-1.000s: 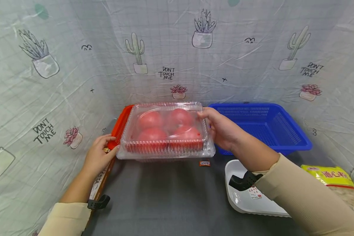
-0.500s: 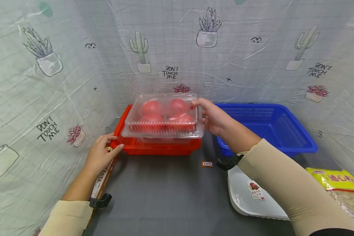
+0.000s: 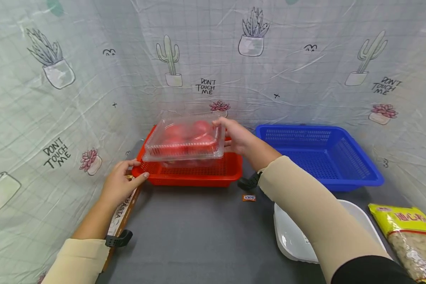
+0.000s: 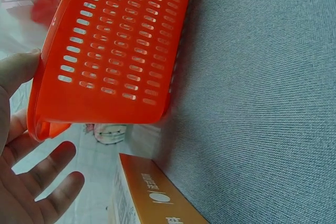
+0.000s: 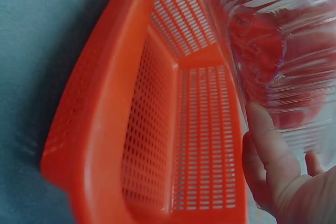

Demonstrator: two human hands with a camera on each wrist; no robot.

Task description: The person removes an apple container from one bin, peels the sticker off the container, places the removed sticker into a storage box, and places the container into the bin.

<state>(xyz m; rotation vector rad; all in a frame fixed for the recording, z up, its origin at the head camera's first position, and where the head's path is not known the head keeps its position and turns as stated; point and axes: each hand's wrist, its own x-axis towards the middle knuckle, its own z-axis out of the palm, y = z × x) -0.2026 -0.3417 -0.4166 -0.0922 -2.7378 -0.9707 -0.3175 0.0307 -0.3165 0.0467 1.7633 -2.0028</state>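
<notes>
In the head view my right hand (image 3: 239, 138) grips the right side of a clear plastic clamshell box (image 3: 184, 152) with several round red tomatoes (image 3: 172, 144) inside. The box hangs tilted over the back of a red perforated basket (image 3: 191, 180). Seen from the right wrist, the fingers (image 5: 270, 142) lie along the ribbed box (image 5: 294, 108), next to the bare inside of the basket (image 5: 205, 140). My left hand (image 3: 118, 183) pinches the basket's front left corner; in the left wrist view its thumb (image 4: 21, 69) presses the rim from one side.
A blue perforated basket (image 3: 355, 173) stands at the back right. In front of it are a white tray (image 3: 287, 232) and a yellow-topped pasta bag (image 3: 408, 232). A small orange wrapped packet (image 3: 249, 198) lies mid-table. A long pasta box (image 3: 118, 217) lies under the left arm.
My right hand has carried the clamshell box of tomatoes back and to the left, over the red basket, uncovering the basket's front. The left hand has stayed at the basket's corner.
</notes>
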